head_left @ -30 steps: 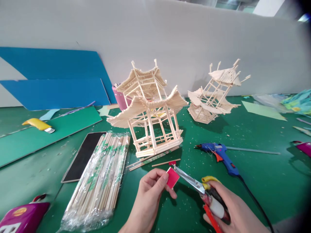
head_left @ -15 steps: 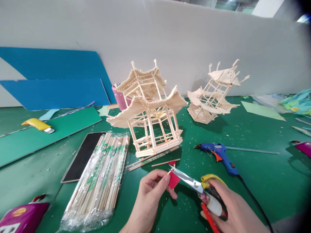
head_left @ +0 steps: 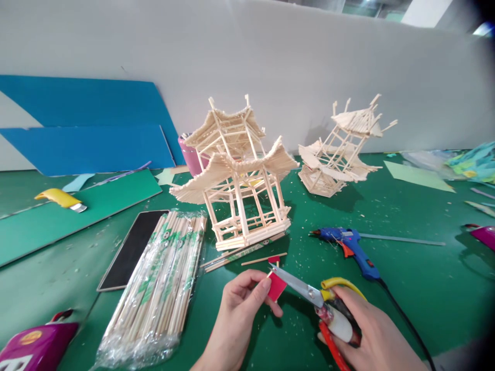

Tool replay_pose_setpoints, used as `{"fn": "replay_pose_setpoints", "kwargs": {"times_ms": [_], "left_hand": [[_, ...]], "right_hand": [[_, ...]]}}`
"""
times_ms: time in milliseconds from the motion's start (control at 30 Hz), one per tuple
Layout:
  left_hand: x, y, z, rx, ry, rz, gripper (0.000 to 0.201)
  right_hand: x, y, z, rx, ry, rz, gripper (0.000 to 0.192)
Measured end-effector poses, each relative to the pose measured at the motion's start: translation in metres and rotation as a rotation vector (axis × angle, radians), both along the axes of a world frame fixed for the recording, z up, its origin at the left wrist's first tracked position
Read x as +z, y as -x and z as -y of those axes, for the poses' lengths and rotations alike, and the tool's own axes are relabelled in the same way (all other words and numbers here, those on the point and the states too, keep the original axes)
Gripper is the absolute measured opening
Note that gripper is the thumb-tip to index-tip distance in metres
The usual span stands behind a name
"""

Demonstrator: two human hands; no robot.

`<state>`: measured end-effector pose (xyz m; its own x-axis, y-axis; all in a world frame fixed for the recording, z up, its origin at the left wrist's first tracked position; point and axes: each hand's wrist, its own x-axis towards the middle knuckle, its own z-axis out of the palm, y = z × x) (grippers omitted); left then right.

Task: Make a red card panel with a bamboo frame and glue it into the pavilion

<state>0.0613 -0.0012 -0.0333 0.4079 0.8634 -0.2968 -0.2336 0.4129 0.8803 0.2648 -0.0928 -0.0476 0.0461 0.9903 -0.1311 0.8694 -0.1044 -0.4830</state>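
Observation:
My left hand (head_left: 237,319) pinches a small red paper square (head_left: 277,286) between thumb and fingers, low in the middle of the view. My right hand (head_left: 367,335) grips scissors (head_left: 309,294) with yellow and red handles; their blades lie over the top edge of the red square. Just beyond the hands lie a tiny red scrap (head_left: 274,259) and a loose stick (head_left: 263,259). A two-tier pagoda model (head_left: 235,175) of wooden sticks stands behind them on the green table (head_left: 406,268).
A wrapped bundle of chopsticks (head_left: 158,293) and a black phone (head_left: 133,247) lie left. A blue glue gun (head_left: 348,245) with cord lies right. A second tilted stick model (head_left: 342,147), blue boards (head_left: 85,129), a yellow knife (head_left: 60,199) and a pink cup (head_left: 191,154) sit further back.
The scissor blades have closed a little further across the red square and the square has tilted slightly. Both hands stay in nearly the same place.

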Motion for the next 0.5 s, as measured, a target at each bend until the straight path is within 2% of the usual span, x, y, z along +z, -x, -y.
{"fn": "replay_pose_setpoints", "kwargs": {"times_ms": [300,500], "left_hand": [[0.0001,-0.0013,-0.0011,0.009,0.01,0.003,0.015],[-0.0005,-0.0015,-0.001,0.014,0.004,-0.002,0.015]], "right_hand": [[-0.0006,-0.0003,0.0001,-0.007,-0.063,-0.025,0.037],[-0.001,-0.0005,0.0,-0.02,-0.087,-0.117,0.035]]}}
